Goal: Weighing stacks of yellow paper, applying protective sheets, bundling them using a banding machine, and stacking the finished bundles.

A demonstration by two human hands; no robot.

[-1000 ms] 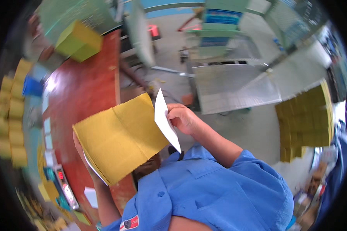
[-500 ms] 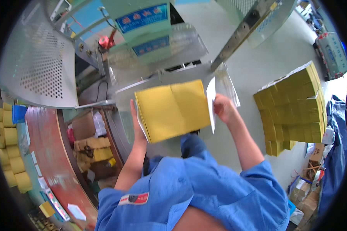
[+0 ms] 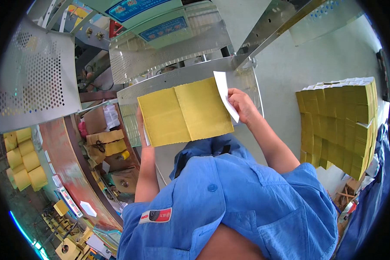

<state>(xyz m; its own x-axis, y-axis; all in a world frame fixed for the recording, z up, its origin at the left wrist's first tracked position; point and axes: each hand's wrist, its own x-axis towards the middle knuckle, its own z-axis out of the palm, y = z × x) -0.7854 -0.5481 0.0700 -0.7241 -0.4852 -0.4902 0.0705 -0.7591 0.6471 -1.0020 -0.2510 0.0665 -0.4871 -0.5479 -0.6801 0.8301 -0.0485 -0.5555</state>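
Note:
A bundle of yellow paper [image 3: 185,113], with a crease across its middle, is between my two hands above the front of a metal machine table [image 3: 195,73]. My left hand [image 3: 141,126] presses against its left end, with most of the fingers hidden behind the bundle. A thin strip of a white sheet [image 3: 147,138] shows at that end. At the other end, my right hand [image 3: 242,105] grips a white sheet [image 3: 225,96], fingers curled and thumb behind it. This sheet leans outward from the bundle, its top standing above the yellow paper.
A clear guard [image 3: 195,39] stands behind the machine table, beside a slanting metal bar [image 3: 273,30]. Perforated metal panel [image 3: 30,73] at left. A large stack of yellow bundles [image 3: 333,123] is at right. Left, a worn red bench [image 3: 69,160] adjoins an open box [image 3: 95,119] of scraps.
The view has tilted down and shifted. The bundle has turned its broad creased face more toward me, and the white sheet at the right now slants the other way.

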